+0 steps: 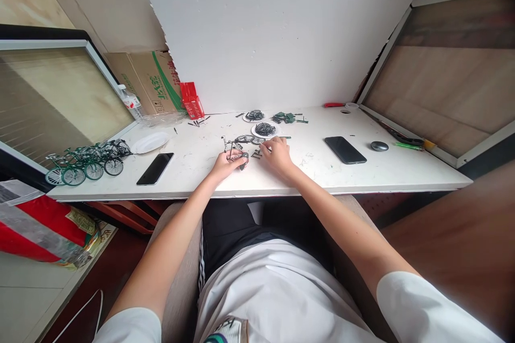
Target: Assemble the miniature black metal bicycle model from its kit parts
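My left hand (227,166) is closed on a small dark bicycle frame (231,151) near the table's front edge. Just to its right, my right hand (277,153) has its fingertips bent down at the tabletop beside small dark parts (256,155); whether they pinch anything is too small to tell. Loose model wheels (244,139) lie behind both hands. Two white plates hold more dark wheels, the nearer one (275,133) just beyond my right hand. Dark green pieces (283,117) are piled farther back.
Finished-looking model bicycles (93,170) stand at the left. Near them lie a phone (155,169) and a white plate (149,142). A red box (192,101) stands behind. On the right are another phone (345,150), a round dark object (379,146) and pliers (402,138).
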The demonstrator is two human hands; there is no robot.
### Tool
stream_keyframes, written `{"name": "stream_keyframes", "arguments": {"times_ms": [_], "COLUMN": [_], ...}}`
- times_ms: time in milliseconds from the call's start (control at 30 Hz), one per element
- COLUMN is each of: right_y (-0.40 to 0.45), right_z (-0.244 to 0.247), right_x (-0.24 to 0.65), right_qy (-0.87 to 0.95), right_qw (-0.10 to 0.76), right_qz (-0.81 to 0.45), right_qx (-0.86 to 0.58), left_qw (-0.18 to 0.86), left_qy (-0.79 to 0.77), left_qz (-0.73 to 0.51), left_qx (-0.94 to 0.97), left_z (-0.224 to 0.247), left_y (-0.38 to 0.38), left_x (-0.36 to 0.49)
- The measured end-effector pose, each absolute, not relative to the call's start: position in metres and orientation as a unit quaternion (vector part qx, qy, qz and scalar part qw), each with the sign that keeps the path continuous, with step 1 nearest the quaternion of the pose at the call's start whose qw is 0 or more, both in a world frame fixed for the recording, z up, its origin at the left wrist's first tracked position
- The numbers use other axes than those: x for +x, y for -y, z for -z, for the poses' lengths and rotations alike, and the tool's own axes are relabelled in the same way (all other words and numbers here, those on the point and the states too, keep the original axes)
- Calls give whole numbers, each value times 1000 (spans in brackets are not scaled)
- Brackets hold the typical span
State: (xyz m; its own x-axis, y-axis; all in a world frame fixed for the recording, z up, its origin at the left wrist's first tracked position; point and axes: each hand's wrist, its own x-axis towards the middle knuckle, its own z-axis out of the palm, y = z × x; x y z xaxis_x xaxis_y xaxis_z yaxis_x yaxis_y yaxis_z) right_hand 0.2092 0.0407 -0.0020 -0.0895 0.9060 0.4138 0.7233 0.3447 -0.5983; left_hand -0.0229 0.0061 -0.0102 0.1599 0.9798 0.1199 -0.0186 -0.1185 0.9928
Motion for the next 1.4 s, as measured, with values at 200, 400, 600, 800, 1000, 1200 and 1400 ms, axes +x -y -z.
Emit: {"name": "stream_keyframes", "arguments": {"times_ms": [200, 400, 600, 800, 1000, 1200, 1400], "right_y": [-58, -58, -52, -51, -53, -54, -56], "right_z": [-5, -2, 1, 16, 24, 22, 24], "right_x": [247, 251, 240, 227, 224, 225, 226], "right_qy": [713, 710, 767, 869, 868, 863, 863], "right_qw": [302, 273, 280, 293, 291, 308, 303], "right_qz": [-95, -67, -35, -13, -7, -7, -14], "right_qx": [-626, -645, -577, -399, -401, -401, -403], "left_qw": [509, 508, 511, 509, 505, 505, 502], "left_qy": [-431, -433, -433, -442, -435, -436, -435], "left_qz": [-490, -489, -489, -484, -486, -480, -472], "left_qx": [562, 561, 559, 558, 566, 571, 579], "left_z": [14, 16, 11, 6, 8, 6, 7], "left_y": [-9, -11, -9, -6, -7, -6, -5], "left_x": [-25, -26, -22, -20, -19, -19, -19]}}
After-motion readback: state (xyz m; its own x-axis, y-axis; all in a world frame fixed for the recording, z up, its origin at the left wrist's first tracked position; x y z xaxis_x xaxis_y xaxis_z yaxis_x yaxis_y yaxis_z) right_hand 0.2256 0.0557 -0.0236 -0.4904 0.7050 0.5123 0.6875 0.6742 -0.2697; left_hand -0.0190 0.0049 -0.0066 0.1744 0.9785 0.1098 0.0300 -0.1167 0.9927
